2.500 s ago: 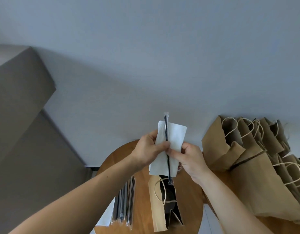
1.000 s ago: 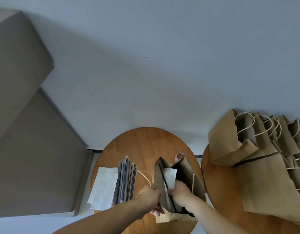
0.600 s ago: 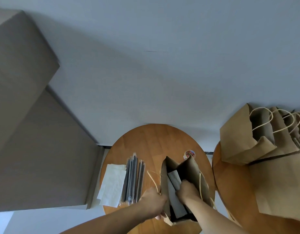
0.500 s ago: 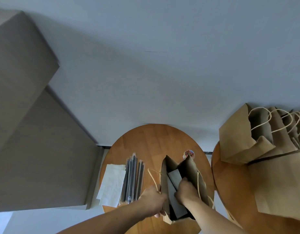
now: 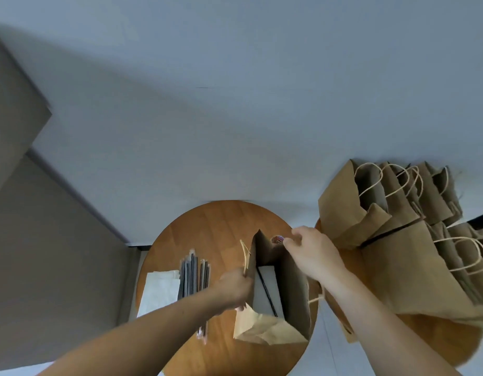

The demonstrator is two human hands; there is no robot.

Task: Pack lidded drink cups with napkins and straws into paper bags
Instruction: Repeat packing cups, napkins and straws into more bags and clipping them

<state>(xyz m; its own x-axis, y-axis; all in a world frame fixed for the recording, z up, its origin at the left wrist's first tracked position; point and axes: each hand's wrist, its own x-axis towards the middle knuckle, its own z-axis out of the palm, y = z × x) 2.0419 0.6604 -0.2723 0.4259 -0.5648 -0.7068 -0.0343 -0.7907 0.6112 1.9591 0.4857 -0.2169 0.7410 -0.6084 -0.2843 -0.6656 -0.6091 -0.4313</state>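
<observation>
The left hand (image 5: 235,289) is grasping the left rim of the open paper bag (image 5: 262,331), with the fingers closed around the paper. The bag is standing upright at the near right part of the round wooden counter (image 5: 218,229). Inside the bag a white napkin (image 5: 274,283) is leaning on the left wall, and a dark straw (image 5: 266,290) is lying across it. The right hand (image 5: 312,249) is pinching the far right edge of the same bag.

Left of the bag, a bundle of wrapped straws (image 5: 193,275) is lying on the counter, and a stack of napkins (image 5: 160,291) is lying just beside it at the left edge. Behind the bag, a small round coloured thing (image 5: 277,239) is showing only partly. On a second counter (image 5: 438,340) to the right, a pile of paper bags (image 5: 398,253) with cord handles is lying.
</observation>
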